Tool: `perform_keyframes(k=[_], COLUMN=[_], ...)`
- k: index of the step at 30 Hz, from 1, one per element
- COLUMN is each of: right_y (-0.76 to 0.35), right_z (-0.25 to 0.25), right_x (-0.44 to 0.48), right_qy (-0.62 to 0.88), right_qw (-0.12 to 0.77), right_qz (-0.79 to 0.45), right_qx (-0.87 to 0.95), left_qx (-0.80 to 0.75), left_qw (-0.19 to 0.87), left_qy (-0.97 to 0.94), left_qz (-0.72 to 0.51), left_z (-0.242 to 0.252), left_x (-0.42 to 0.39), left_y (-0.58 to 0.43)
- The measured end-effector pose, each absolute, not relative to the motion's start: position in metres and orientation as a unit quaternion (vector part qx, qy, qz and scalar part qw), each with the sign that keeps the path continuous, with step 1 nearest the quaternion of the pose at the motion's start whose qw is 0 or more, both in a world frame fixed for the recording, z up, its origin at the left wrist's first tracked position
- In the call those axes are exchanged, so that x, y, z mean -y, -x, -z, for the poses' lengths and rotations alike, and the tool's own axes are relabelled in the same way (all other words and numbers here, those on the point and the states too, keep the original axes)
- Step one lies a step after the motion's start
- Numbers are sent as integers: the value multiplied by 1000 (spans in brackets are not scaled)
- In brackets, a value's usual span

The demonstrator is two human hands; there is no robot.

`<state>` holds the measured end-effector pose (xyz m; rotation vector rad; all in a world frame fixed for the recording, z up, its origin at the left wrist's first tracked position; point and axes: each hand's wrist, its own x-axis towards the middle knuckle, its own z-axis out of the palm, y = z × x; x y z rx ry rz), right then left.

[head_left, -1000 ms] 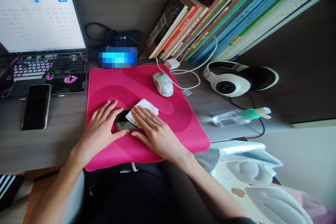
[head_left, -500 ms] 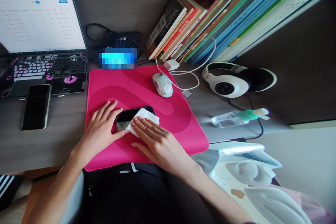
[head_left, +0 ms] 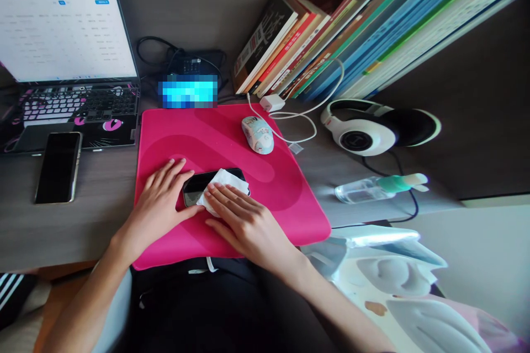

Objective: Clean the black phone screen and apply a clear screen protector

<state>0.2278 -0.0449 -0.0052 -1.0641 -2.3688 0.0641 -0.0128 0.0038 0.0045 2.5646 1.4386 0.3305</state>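
Note:
A black smartphone [head_left: 197,184] lies flat, screen up, on a pink mouse pad [head_left: 165,121]. My left hand [head_left: 159,198] steadies its left end, the thumb at the near corner and the index finger at the far one; the other fingers rest spread on the pad. Under the fingers of my right hand [head_left: 244,220], a folded white wipe [head_left: 226,178] is pressed onto the phone's screen, hiding much of its right half. The right thumb stretches over the pad, apart from the phone. A patterned computer mouse [head_left: 257,135] sits behind, to the right.
At left are an open laptop [head_left: 74,110] and a second phone [head_left: 59,168]. A white charger [head_left: 272,102] with its cable, headphones [head_left: 366,135] and a clear spray bottle [head_left: 364,190] lie at right. Books [head_left: 285,44] lean along the back. A bag [head_left: 385,253] hangs beyond the desk edge.
My right hand and the wipe have slid slightly left over the phone, uncovering a little of its right end. The left hand and the phone have stayed in place.

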Motion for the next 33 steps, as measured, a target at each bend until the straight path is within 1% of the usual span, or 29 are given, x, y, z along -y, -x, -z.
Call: perform_keyframes(k=[8, 13, 21, 26, 33], right_y=[-230, -232, -244, -253, -258], right_z=[8, 9, -4, -9, 4], right_x=[42, 37, 54, 55, 40], right_qy=[388, 386, 430, 453, 473], right_qw=[275, 255, 216, 212, 222], right_qz=[-37, -65, -44, -26, -19], right_qx=[879, 884, 875, 865, 852], left_qx=[-483, -488, -484, -485, -483], left_qw=[99, 96, 74, 91, 101], left_qy=[-862, -859, -864, -863, -862], left_qz=[-119, -117, -120, -109, -115], left_z=[-4, -3, -4, -5, -5], left_x=[-4, -4, -3, -3, -4], left_y=[14, 13, 13, 13, 14])
